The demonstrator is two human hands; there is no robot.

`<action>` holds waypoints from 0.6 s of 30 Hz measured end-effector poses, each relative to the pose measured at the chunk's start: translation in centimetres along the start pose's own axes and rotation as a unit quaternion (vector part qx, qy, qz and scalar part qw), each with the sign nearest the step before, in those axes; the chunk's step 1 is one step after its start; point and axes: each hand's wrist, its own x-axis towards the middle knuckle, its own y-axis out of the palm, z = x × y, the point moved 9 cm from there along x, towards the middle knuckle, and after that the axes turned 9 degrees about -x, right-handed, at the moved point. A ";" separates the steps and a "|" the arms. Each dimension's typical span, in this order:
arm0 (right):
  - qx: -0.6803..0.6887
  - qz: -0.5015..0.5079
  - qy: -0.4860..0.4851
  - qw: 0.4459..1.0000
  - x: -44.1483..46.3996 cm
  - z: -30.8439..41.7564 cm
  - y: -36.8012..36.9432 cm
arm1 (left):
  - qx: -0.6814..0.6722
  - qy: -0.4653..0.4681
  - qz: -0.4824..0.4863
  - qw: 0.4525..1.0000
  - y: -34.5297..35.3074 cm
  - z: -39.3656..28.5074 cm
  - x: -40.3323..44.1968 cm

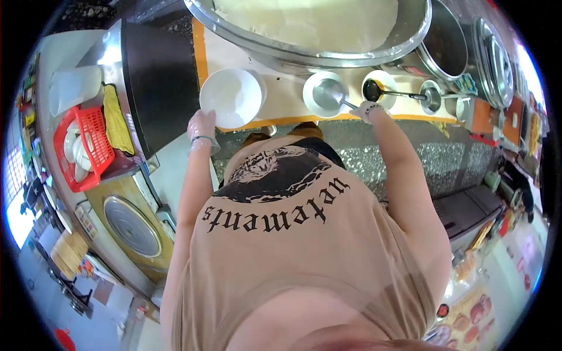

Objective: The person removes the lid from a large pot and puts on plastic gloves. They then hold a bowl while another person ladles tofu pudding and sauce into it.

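Note:
My left hand (203,124), in a clear glove, grips the near-left rim of a large white bowl (234,96). Its inside looks white, with no contents I can make out. A metal ladle (329,95) rests its round scoop in a smaller white bowl (316,110). My right hand (367,111), also gloved, is closed round the ladle's handle. Just beyond that hand is another white bowl (387,104) holding dark sauce, with a dark-ended ladle (373,89) in it. Behind the bowls stands a wide metal basin (328,60) with a pale, creamy mass inside.
A tall metal pot (442,44) and stacked metal lids (494,64) stand at the right. A small metal cup (431,99) is near the sauce bowl. On the left are a black panel (161,85), a red basket (93,131) of dishes, and a yellow cloth (117,120).

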 end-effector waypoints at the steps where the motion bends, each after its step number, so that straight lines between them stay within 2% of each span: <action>1: 0.044 0.059 0.000 0.997 -2.1 0.8 0.1 | 0.019 0.016 0.004 1.000 -0.3 -0.4 0.4; 2: 0.052 0.057 0.003 0.997 -1.1 0.4 1.6 | 0.021 0.025 0.003 0.999 -0.7 -0.6 0.8; 4: 0.102 -0.050 -0.027 0.993 1.4 0.0 3.7 | -0.015 0.080 -0.006 0.997 -1.5 -1.5 0.7; 5: 0.123 -0.127 0.006 0.984 -2.0 0.0 2.5 | -0.001 0.121 -0.028 0.992 -2.8 -3.1 0.0; 6: 0.124 -0.123 0.006 0.985 -3.8 0.7 3.4 | 0.002 0.120 -0.025 0.992 -3.8 -3.8 -0.8; 8: 0.161 -0.248 0.054 0.954 -7.2 -0.1 2.4 | -0.014 0.282 -0.081 0.956 -6.6 -9.0 -3.2; 9: 0.198 -0.281 0.049 0.938 -8.7 -0.3 2.7 | -0.017 0.284 -0.080 0.955 -7.4 -10.1 -4.0; 10: 0.197 -0.284 0.052 0.937 -10.3 -0.2 3.2 | 0.013 0.374 -0.073 0.924 -7.9 -12.6 -6.0; 11: 0.246 -0.322 0.061 0.912 -12.2 -0.7 2.8 | 0.042 0.463 -0.071 0.882 -7.9 -14.8 -7.6; 12: 0.294 -0.360 0.067 0.883 -13.8 -1.6 2.4 | 0.035 0.468 -0.078 0.880 -7.8 -15.4 -7.6; 13: 0.291 -0.368 0.069 0.880 -14.1 -2.7 2.9 | 0.052 0.538 -0.078 0.838 -7.0 -16.3 -8.9; 14: 0.345 -0.405 0.049 0.846 -14.2 -4.3 3.6 | 0.069 0.603 -0.078 0.791 -5.9 -16.8 -10.4; 15: 0.396 -0.440 0.027 0.805 -15.0 -5.7 3.1 | 0.061 0.618 -0.038 0.783 -4.9 -16.6 -10.8; 16: 0.391 -0.449 0.025 0.803 -15.3 -6.8 2.5 | 0.056 0.618 -0.047 0.782 -4.5 -16.5 -11.3; 18: 0.633 -0.471 -0.054 0.612 -18.0 -9.6 0.1 | 0.099 0.544 -0.159 0.818 -4.4 -15.6 -11.3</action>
